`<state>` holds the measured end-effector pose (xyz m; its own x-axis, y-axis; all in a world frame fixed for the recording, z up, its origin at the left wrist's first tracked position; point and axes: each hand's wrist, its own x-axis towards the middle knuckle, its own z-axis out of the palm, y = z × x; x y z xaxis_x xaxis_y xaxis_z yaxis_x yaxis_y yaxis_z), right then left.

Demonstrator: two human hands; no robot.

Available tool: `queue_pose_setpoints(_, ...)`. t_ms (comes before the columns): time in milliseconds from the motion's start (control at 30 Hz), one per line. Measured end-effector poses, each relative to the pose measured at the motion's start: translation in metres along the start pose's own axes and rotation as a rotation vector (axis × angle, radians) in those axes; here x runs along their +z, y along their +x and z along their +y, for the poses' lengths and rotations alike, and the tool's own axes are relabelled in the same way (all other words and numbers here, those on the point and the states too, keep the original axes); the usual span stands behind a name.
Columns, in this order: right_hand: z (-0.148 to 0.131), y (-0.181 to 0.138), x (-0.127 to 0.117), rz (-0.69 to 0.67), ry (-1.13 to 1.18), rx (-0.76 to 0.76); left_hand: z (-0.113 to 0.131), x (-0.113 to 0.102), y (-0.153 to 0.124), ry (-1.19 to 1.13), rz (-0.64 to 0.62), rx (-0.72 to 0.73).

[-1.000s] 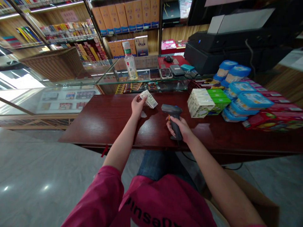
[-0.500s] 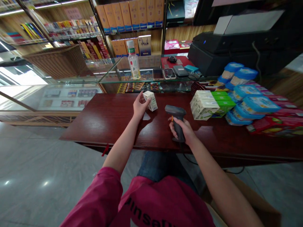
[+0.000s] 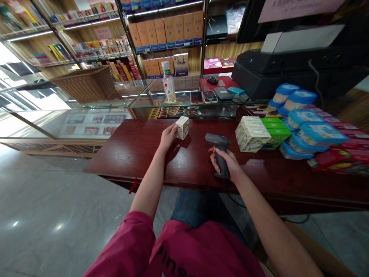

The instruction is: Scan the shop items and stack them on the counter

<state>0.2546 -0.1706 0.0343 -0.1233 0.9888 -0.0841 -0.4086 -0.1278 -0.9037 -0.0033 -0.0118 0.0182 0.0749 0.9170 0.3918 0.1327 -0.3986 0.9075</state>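
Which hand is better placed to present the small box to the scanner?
Left, likely: the left hand grips the small box standing on the table; the right hand is wrapped round the scanner handle.

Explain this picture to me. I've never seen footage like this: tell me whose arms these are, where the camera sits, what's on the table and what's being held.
There is no machine here. The camera sits on a person's head and looks forward and down, so the two bare arms reaching in from below are that person's own. The left hand grips a small pale box that stands on the dark red wooden table. The right hand holds a grey handheld scanner by its handle. To the right lie a stack of white and green cartons, blue-lidded packs and red packets. Behind the table is a glass display case with a drink bottle on top.
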Motion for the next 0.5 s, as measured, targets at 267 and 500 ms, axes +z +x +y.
queue_pose_setpoints(267, 0.001, 0.0, -0.001, -0.003, 0.006, -0.008, -0.01, 0.022, 0.003, -0.002, 0.116, -0.032)
queue_pose_setpoints(500, 0.0, 0.0, 0.0, -0.004, 0.003, 0.009, -0.006, 0.0, 0.002, 0.062, 0.188, -0.057)
